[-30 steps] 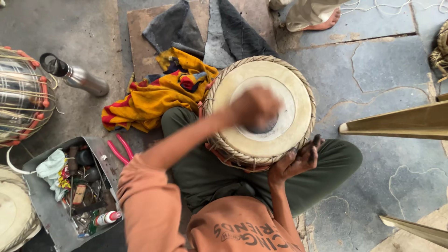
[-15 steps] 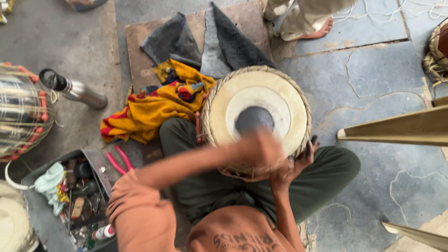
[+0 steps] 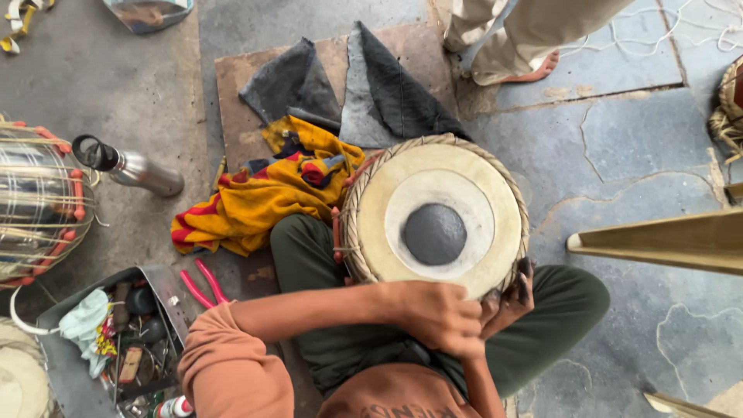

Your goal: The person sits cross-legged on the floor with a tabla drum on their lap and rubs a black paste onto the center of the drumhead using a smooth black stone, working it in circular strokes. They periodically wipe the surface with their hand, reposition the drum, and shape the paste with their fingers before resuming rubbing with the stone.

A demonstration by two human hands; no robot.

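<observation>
Grey stone floor, cracked, with a wooden board under dark cloth pieces. We sit cross-legged with a tabla drum upright on our lap, its pale head and dark centre patch facing up. Our left hand lies loosely curled over the drum's near rim, grasping nothing we can see. Our right hand grips the rim's lacing at the near right edge. Left of us: yellow-red cloth, steel flask, red pliers, open toolbox.

The left hand hides the right hand's palm.
</observation>
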